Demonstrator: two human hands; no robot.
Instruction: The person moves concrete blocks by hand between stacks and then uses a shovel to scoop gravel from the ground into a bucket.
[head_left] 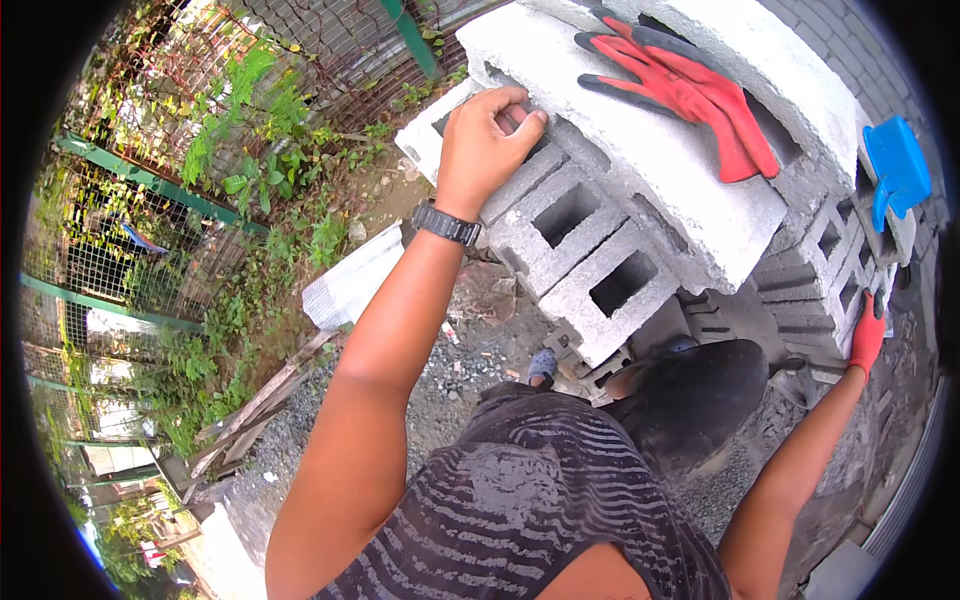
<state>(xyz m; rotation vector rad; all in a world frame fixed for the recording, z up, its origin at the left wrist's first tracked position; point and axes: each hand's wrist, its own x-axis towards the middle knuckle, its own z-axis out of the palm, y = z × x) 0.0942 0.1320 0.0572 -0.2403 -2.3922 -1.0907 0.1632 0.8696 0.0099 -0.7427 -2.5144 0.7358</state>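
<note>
My left hand [487,145] is bare, with a dark watch on the wrist. Its fingers are curled over a row of grey concrete hollow blocks [590,225]; whether anything is inside them is hidden. My right hand [868,336], in a red glove, lies with fingers stretched against the side of a block stack [800,300] at the right. One red work glove with dark fingers, or two overlapping [700,95], rests on the pale top surface [640,130] of the blocks. On the far right corner sits a blue plastic dipper [897,160] with its handle hanging down.
Wire fencing with green posts [160,175] and weeds [260,180] line the left side. Wooden planks [250,410] and a white sheet [350,275] lie by the gravel [430,385]. A block wall [860,50] rises at the far right.
</note>
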